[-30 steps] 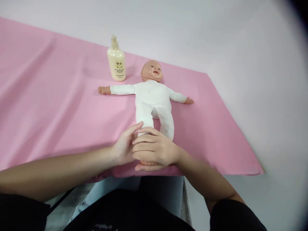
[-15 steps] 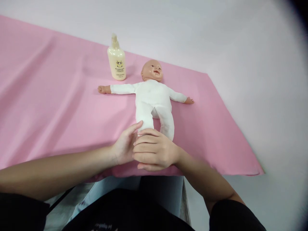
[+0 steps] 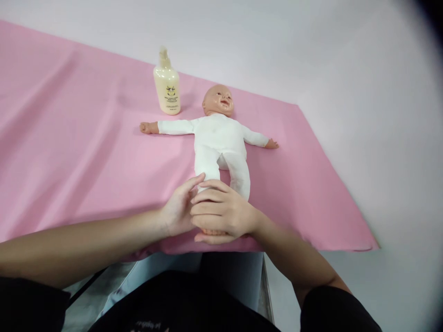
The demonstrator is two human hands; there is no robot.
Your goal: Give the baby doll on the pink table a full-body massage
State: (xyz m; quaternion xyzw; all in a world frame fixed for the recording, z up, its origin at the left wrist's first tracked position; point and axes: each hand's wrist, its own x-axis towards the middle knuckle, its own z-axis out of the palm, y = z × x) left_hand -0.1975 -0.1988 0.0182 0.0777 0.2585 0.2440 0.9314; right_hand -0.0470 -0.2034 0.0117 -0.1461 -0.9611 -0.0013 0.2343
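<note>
A baby doll (image 3: 221, 133) in a white cloth body lies on its back, arms spread, its legs towards me. My left hand (image 3: 182, 205) is closed round the lower part of the doll's leg on the left, thumb along its outer side. Over the same leg's foot, my right hand (image 3: 223, 212) is wrapped from above with its fingers curved. Toes of the foot (image 3: 212, 232) peep out between the lower fingers of that hand; the rest of the foot is hidden. The doll's other leg (image 3: 238, 175) lies beside my right wrist.
A cream pump bottle (image 3: 168, 90) with a cow picture on its label stands upright beyond the doll's outstretched arm. Pink cloth (image 3: 104, 138) with some creases covers the table. Its front edge runs just below my hands. Behind is a pale wall (image 3: 277, 46).
The fingers of my right hand have shifted and parted slightly, so the doll's toes now show between them. My left hand keeps its hold on the leg.
</note>
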